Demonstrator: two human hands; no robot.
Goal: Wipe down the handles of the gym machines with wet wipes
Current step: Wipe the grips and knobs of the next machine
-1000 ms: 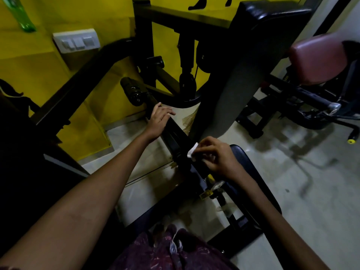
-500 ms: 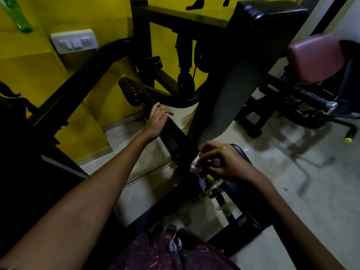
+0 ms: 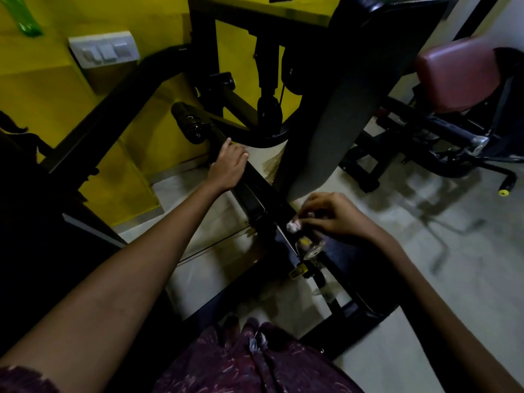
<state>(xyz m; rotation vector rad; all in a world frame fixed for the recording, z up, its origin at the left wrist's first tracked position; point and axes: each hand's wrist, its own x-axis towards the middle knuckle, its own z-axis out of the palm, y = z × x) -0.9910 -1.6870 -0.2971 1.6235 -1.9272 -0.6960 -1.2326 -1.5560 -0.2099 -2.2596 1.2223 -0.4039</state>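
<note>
A black machine arm (image 3: pixel 256 199) runs diagonally from a black foam roller pad (image 3: pixel 189 124) down toward me. My left hand (image 3: pixel 228 165) rests on the upper part of this arm, fingers curled over it. My right hand (image 3: pixel 334 218) pinches a small crumpled white wet wipe (image 3: pixel 293 226) against the lower part of the arm, just above a yellow-tipped adjustment knob (image 3: pixel 307 246). The black seat pad (image 3: pixel 348 268) lies under my right wrist.
A tall black back pad (image 3: pixel 340 109) stands right behind the arm. A second machine with a maroon pad (image 3: pixel 456 73) is at the right, with a yellow-capped leg (image 3: pixel 503 192). Yellow wall, switch plate (image 3: pixel 103 49) and a black frame bar (image 3: pixel 113 109) at left.
My right hand has slid with the wipe down the arm toward the adjustment knob, and the wipe is now bunched smaller. My left hand has stayed on the upper arm.
</note>
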